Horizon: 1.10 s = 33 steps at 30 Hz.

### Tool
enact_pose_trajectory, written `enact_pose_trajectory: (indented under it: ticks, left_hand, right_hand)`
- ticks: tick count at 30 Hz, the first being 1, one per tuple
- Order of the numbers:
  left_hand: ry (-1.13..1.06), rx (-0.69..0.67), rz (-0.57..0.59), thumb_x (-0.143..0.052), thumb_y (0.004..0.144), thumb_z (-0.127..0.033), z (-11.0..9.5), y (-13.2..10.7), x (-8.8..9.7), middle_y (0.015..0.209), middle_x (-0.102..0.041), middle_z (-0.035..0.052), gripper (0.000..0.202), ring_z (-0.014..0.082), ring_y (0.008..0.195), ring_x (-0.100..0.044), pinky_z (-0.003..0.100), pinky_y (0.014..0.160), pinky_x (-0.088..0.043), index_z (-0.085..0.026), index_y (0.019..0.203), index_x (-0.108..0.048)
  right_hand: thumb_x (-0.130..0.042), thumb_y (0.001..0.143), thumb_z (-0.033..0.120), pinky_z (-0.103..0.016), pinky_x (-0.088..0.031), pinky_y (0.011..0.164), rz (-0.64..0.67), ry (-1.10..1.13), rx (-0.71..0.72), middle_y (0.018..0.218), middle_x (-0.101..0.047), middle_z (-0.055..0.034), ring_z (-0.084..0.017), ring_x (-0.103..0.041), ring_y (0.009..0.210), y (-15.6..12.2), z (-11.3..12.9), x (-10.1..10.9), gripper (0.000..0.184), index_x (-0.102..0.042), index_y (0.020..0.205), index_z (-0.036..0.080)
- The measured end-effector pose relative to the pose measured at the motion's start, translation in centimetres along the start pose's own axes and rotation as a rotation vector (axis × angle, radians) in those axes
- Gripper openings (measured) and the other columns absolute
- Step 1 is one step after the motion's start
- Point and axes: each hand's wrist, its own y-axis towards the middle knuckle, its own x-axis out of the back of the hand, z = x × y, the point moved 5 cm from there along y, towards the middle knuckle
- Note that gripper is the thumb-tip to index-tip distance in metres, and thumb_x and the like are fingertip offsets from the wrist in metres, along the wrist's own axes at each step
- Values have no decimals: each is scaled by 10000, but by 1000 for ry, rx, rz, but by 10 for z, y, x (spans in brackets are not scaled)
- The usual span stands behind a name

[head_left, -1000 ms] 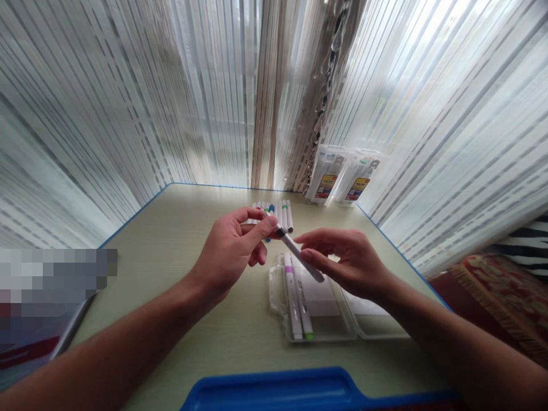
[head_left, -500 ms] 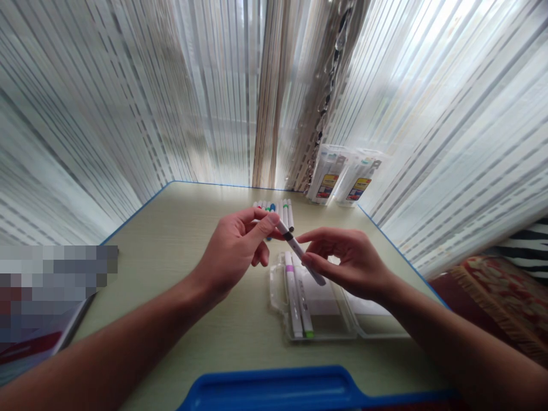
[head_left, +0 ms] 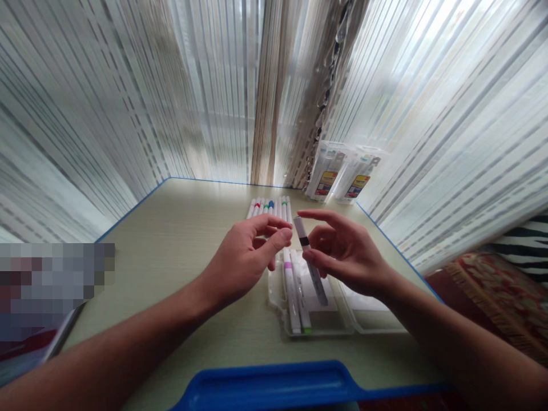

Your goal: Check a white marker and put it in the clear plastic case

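A white marker (head_left: 317,281) with a black band is held in my right hand (head_left: 346,251), pinched between thumb and fingers. It tilts, its upper end near my index fingertip and its lower end over the clear plastic case (head_left: 338,328). My left hand (head_left: 252,248) is just left of the marker, apart from it, fingers curved, thumb tip close to the index finger and nothing visible between them. Below the hands, the case lies opened out. A marker with a purple band (head_left: 291,297) and a marker with a green end (head_left: 303,302) lie in its left half.
Several white markers (head_left: 268,208) with coloured bands lie in a row behind my hands. Two clear packs (head_left: 329,174) stand upright at the table's back right. A blue tray-like edge (head_left: 274,382) runs along the front. Striped curtains (head_left: 205,91) hang behind the table.
My left hand has let go of the marker's upper end. The marker has turned more upright in my right hand, its lower end now further down over the case.
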Motion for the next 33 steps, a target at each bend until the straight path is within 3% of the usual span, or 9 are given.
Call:
enact_pose_trajectory:
  ticks: [8,13,17,21,24,28,33]
  left_hand:
    - [118,-31,-6,-597,934,-323,-4,-1,0,882,-683,41,244,83,587,-573,206,511,-480,-132,1066,-672]
    - [339,-150,26,-588,928,-308,-10,-5,-2,801,-685,17,193,103,621,-592,226,564,-474,-160,996,-692]
    - [565,-368,182,-582,890,-234,-20,-15,-14,806,-685,29,157,112,630,-577,251,613,-464,-162,921,-718]
    - [670,-485,364,-531,864,-185,-22,-24,-24,966,-709,71,218,179,808,-648,300,737,-506,-167,956,-728]
    - [681,-524,453,-515,847,-161,-23,-26,-27,1021,-726,86,245,218,921,-673,326,831,-515,-163,963,-732]
    - [702,-523,528,-516,834,-166,-23,-27,-30,1033,-735,98,284,241,940,-680,335,844,-518,-145,1003,-743]
    - [715,-497,609,-523,824,-184,-23,-29,-35,1097,-731,96,341,256,971,-678,334,842,-522,-135,1085,-736]
  right_hand:
    - [-769,826,294,-222,-536,461,-6,-43,-194,700,-645,35,-113,-625,494,4,-12,6,512,-522,1262,190]
    - [-762,825,348,-171,-401,368,-27,-170,-250,604,-637,41,-91,-543,419,5,-16,11,443,-561,1179,171]
    - [-765,815,349,-163,-328,365,-39,-236,-266,576,-629,36,-66,-474,407,6,-16,14,392,-590,1105,152]
    - [-771,800,353,-168,-319,389,-31,-274,-284,589,-647,12,-74,-492,444,7,-19,14,372,-613,1061,142]
    - [-750,812,397,-174,-303,366,-12,-311,-325,574,-648,8,-70,-466,401,6,-22,14,368,-623,1039,136]
    - [-736,819,431,-186,-325,357,9,-365,-369,556,-643,19,-79,-477,378,6,-25,15,345,-642,994,149]
    - [-746,811,406,-209,-386,436,-14,-463,-274,729,-714,-39,-81,-536,471,7,-24,17,306,-704,949,135]
